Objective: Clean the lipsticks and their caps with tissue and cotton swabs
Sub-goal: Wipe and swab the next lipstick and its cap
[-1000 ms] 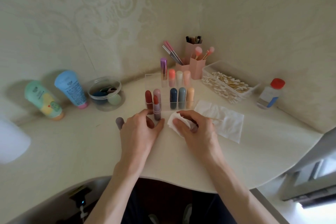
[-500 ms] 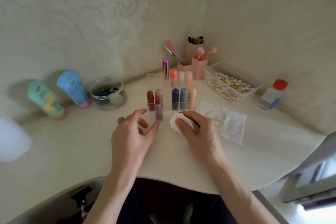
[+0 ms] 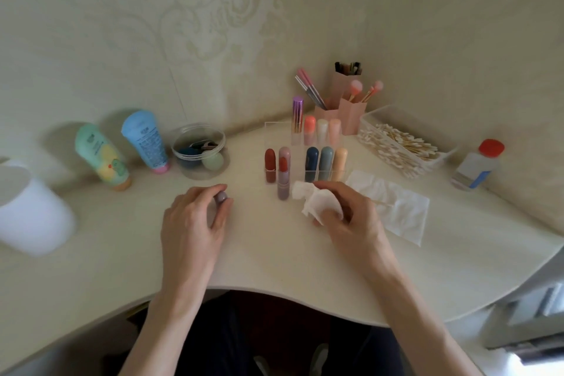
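One uncapped lipstick (image 3: 283, 183) upright | left grip (image 3: 192, 223) holds cap (image 3: 220, 197) | right grip (image 3: 351, 218) holds tissue (image 3: 317, 204)

Left grip (image 3: 195, 218), right grip (image 3: 351, 218), both curled

No legible text anywhere (fine print on the blue tube (image 3: 146, 140) too blurred)
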A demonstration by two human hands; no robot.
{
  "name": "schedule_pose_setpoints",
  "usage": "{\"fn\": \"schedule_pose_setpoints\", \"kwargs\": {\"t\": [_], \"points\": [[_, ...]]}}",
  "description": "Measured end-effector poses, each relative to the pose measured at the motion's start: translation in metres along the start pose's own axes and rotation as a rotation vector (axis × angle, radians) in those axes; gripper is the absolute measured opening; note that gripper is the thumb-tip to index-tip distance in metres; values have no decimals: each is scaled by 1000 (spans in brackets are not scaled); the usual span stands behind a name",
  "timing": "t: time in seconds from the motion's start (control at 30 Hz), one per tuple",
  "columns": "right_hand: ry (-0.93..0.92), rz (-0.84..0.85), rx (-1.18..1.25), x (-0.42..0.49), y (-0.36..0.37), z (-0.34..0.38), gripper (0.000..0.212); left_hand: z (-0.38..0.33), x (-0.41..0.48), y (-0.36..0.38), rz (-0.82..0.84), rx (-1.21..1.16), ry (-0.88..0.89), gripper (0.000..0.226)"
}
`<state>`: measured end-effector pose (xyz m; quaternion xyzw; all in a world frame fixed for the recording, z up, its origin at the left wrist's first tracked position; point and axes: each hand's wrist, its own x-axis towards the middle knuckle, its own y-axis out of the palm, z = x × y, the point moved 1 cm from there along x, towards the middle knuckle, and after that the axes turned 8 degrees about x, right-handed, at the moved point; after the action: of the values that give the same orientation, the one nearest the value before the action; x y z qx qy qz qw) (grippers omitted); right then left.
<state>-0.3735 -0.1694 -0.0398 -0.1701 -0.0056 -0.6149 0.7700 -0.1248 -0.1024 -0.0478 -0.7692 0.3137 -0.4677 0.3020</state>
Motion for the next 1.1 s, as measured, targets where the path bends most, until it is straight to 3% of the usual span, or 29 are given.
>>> {"fn": "schedule_pose_setpoints", "kwargs": {"t": [0.1, 0.2, 0.27, 0.4, 0.47, 0.57, 0.77, 0.9, 1.0, 1.1], "points": [[43, -2, 114, -2, -3, 12, 46, -2, -1, -5, 26, -151, -91, 18], [154, -50, 224, -7, -4, 21, 53, -14, -2, -16, 211, -729, -344, 17], [243, -95, 279, -8, -4, 24, 50, -23, -4, -23, 313, -932, -404, 24], [200, -43, 137, -10, -5, 23, 13, -32, -5, -24, 407, -969, -396, 29], [142, 24, -124, -14, -6, 14, 29, -34, -4, -22, 444, -985, -401, 30], [74, 6, -267, -18, -6, 11, 12, -36, -4, -21, 481, -1027, -379, 30], [-74, -198, 65, -22, -4, 27, 9, -45, -3, -21, 544, -1027, -365, 28], [-328, -268, -55, -24, 11, 34, 18, -51, -3, -21, 547, -985, -360, 30], [-367, -284, -85, -25, 21, 31, 22, -53, -3, -20, 533, -980, -358, 35], [-380, -192, -62, -29, 26, 28, 26, -51, -4, -19, 510, -986, -366, 35]]}}
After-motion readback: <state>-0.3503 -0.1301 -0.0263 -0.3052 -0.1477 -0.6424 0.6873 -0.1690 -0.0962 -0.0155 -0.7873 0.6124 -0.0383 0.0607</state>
